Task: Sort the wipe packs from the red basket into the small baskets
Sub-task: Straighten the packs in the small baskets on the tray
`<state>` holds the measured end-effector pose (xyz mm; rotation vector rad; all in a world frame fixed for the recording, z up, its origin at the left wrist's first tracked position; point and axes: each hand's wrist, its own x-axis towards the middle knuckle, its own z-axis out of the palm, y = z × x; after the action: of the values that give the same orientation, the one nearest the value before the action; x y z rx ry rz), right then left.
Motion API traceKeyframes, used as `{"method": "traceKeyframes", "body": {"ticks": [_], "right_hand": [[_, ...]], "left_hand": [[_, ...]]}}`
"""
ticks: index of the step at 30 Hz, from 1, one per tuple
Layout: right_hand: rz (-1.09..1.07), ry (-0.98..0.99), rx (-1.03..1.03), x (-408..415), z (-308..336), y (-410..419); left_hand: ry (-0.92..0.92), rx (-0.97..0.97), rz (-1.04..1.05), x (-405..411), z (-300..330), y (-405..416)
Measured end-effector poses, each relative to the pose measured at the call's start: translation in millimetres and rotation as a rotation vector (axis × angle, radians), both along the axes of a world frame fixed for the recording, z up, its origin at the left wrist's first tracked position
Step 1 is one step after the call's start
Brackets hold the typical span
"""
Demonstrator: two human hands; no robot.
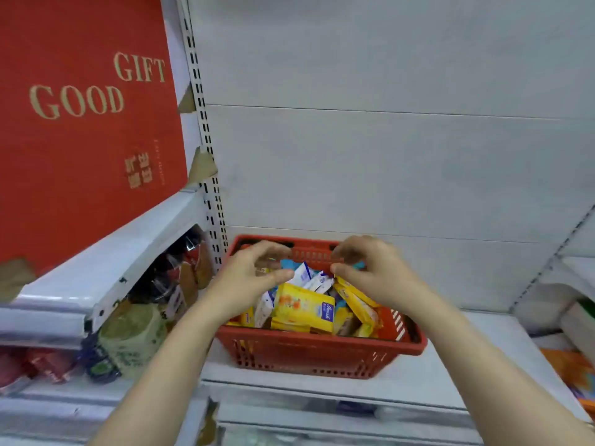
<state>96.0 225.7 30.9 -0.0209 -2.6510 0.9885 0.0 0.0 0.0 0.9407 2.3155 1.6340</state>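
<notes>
The red basket (322, 349) is set on a white shelf (450, 375), directly below and ahead of both hands. The left hand (248, 278) is held over the basket's left half with fingers curled and spread, released, with nothing gripped; its thumb lies just beside a white-and-blue wipe pack (304, 274). The right hand (373, 272) is held over the basket's far right part, thumb and fingers pinched toward the red handle (314, 254) at the far rim; whether anything is grasped cannot be told. Yellow wipe packs (302, 309) are heaped in the basket, below and between the two hands. A red gift box (80, 123) stands well to the left of the left hand.
</notes>
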Motion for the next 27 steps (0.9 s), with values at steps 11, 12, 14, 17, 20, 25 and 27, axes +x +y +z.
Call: {"method": "traceKeyframes", "body": {"ticks": [11, 12, 14, 17, 20, 25, 27], "right_hand": [[-0.059, -0.634, 0.173, -98, -151, 5], [-0.057, -0.656, 0.215, -101, -156, 3], [-0.075, -0.679, 0.332, -101, -162, 2], [-0.138, -0.649, 0.288, -94, -164, 13], [-0.219, -0.533, -0.028, -78, -154, 33], [-0.364, -0.296, -0.626, -55, -132, 47], [-0.38, -0.274, -0.714, -47, -127, 46]], "left_hand": [[-0.132, -0.405, 0.005, -23, -99, 11], [-0.135, -0.401, -0.006, -25, -99, 11], [-0.141, -0.425, -0.019, -31, -100, 12], [-0.2, -0.477, -0.022, -38, -104, 14], [-0.22, -0.538, -0.01, -45, -105, 18], [-0.053, -0.876, -0.017, -52, -96, 44], [-0.045, -1.062, -0.136, -52, -97, 56]]}}
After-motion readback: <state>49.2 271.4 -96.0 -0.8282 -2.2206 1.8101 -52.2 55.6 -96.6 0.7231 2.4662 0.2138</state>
